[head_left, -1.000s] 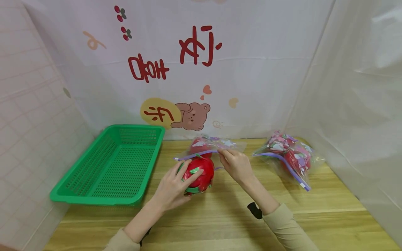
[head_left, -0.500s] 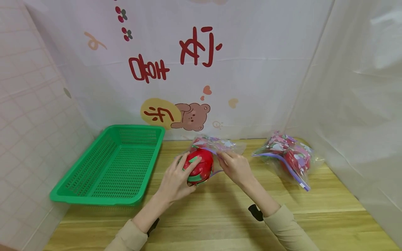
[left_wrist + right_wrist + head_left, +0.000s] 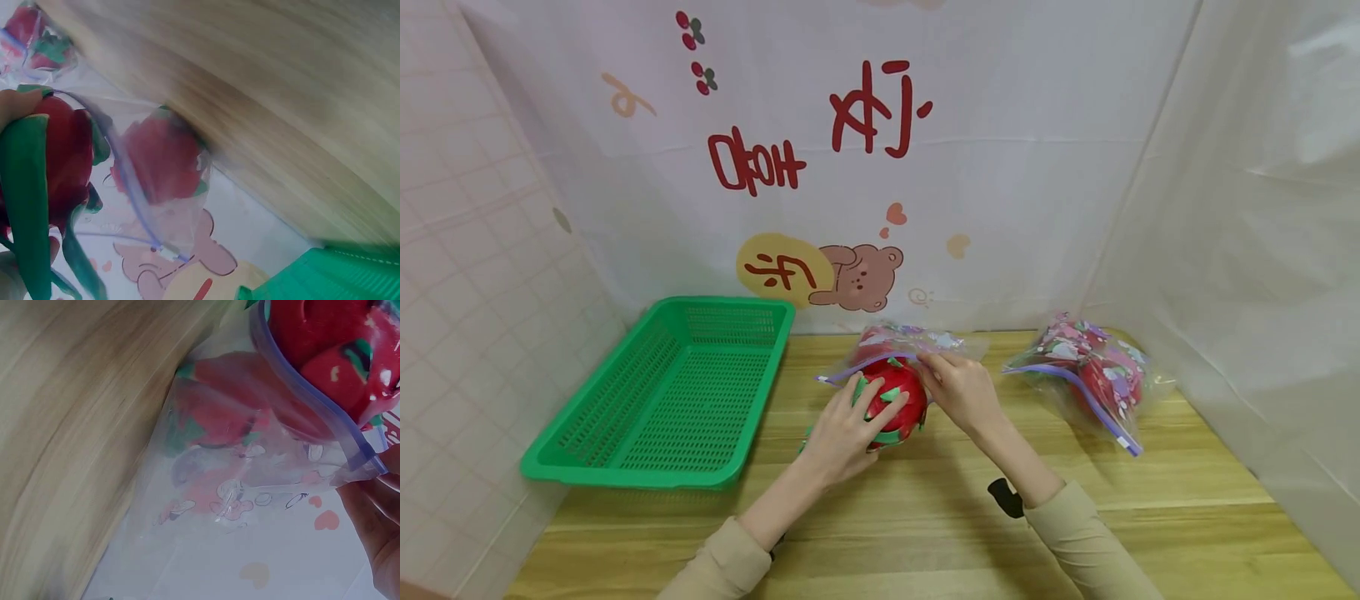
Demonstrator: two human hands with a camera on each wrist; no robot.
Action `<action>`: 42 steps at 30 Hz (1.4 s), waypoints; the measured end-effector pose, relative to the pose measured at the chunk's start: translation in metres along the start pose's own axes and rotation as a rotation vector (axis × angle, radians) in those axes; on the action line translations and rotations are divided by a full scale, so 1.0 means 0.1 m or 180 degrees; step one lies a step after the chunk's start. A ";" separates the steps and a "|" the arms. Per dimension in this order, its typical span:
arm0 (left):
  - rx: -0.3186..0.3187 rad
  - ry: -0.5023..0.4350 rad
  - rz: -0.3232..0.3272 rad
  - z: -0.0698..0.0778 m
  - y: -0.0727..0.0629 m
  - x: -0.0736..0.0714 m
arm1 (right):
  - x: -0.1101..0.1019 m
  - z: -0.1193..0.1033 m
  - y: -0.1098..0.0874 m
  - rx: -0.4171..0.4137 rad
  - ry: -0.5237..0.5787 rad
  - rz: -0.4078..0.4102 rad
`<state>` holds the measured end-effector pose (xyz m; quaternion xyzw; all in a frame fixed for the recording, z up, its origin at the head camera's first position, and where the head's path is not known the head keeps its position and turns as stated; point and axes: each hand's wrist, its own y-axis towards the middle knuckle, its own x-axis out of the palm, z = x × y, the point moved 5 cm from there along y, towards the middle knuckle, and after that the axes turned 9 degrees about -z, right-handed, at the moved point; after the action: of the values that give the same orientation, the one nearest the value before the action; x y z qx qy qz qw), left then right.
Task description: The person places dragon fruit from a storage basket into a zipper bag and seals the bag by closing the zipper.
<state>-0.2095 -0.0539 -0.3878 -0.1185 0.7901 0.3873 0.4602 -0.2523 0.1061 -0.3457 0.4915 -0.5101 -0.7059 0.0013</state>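
A red dragon fruit (image 3: 913, 390) with green scales sits in my left hand (image 3: 841, 432), whose fingers spread over its top. It is at the mouth of a clear printed zip bag (image 3: 928, 340). Another dragon fruit (image 3: 164, 159) lies inside that bag. My right hand (image 3: 961, 392) pinches the right end of the bag's purple zip edge, as the right wrist view also shows. The zip edge crosses in front of the held dragon fruit (image 3: 334, 375) there. How far the fruit is inside the mouth is hard to tell.
A green plastic basket (image 3: 542, 468) stands on the left of the wooden table (image 3: 910, 533). Toward the back right lies another zip bag (image 3: 1047, 369) with red dragon fruits inside. Printed cloth walls (image 3: 1000, 183) enclose the back and sides.
My left hand has moved forward, then right and slightly back, with the dragon fruit, which now sits further right. My right hand keeps its pinch on the bag's edge, nearly unmoved.
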 end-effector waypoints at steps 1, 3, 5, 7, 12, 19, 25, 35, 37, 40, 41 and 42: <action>0.0035 0.0069 0.0009 0.01 0.00 0.01 | 0.00 0.00 0.00 0.0000 0.0009 0.0002; 0.0094 0.0171 0.0030 0.01 0.01 0.03 | 0.00 0.00 0.00 -0.0005 0.0019 0.0006; 0.0135 0.0243 0.0063 0.01 0.02 0.05 | 0.00 0.00 0.00 -0.0010 0.0017 -0.0002; 0.0186 0.0293 0.0121 0.01 0.03 0.08 | 0.00 0.00 0.00 -0.0008 0.0007 -0.0029; 0.0305 0.0460 0.0292 0.03 0.06 0.15 | 0.00 0.00 0.00 0.0011 -0.0020 -0.0072; 0.0233 0.0459 0.0343 0.07 0.11 0.20 | -0.01 0.02 -0.01 0.0017 0.0045 -0.0123; -0.0129 0.0232 0.0207 0.00 0.14 0.25 | -0.02 0.05 -0.06 0.0012 0.0068 -0.0205; 0.0280 0.0772 -0.0099 0.11 0.20 0.37 | 0.01 0.07 -0.07 0.0083 0.0169 -0.0327; 0.0412 0.0921 -0.0195 0.14 0.20 0.40 | 0.03 0.07 -0.07 0.0083 0.0170 -0.0311; 0.0606 0.1101 -0.0326 0.18 0.20 0.46 | 0.04 0.07 -0.08 0.0062 0.0163 -0.0285; 0.0645 0.1116 -0.0352 0.20 0.20 0.48 | 0.04 0.07 -0.08 0.0063 0.0161 -0.0287; 0.0668 0.1126 -0.0386 0.21 0.19 0.49 | 0.05 0.06 -0.09 0.0064 0.0154 -0.0294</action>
<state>-0.2335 -0.0177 -0.4239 -0.1834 0.8859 0.2477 0.3466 -0.2549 0.1125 -0.3553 0.5315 -0.4937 -0.6879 -0.0239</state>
